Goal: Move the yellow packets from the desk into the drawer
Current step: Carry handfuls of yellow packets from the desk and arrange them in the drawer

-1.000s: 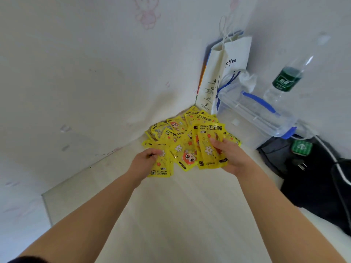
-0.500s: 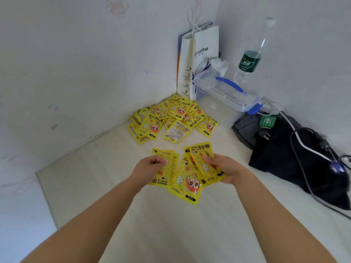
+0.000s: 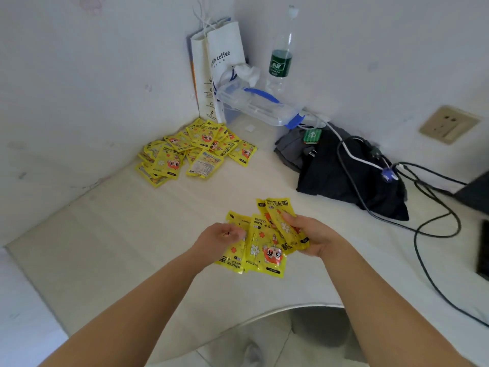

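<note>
Both hands hold one fanned bundle of yellow packets (image 3: pixel 264 250) above the worktop (image 3: pixel 127 234), at the centre of the view. The left hand (image 3: pixel 222 235) pinches the bundle's left side with curled fingers. The right hand (image 3: pixel 315 237) grips the right side, thumb on top. The remaining packet pile (image 3: pixel 195 152) lies at 11 o'clock against the wall corner, well apart from the bundle.

Edges and room: the worktop's front edge curves inward at 6 o'clock, under the forearms. Walls close the worktop from 9 to 3 o'clock. Bare surface lies between bundle and pile, and out toward 8 o'clock. A paper bag (image 3: pixel 225 62), a clear container (image 3: pixel 259 107) and a bottle (image 3: pixel 280 59) stand at 12 o'clock. A dark cloth (image 3: pixel 344 176) lies at 2 o'clock, with cables (image 3: pixel 423 234) trailing to 4 o'clock.

Change: 1.0 s ago both hands were at the pile. The bundle now sits nearer the front edge, with both grips unchanged.
</note>
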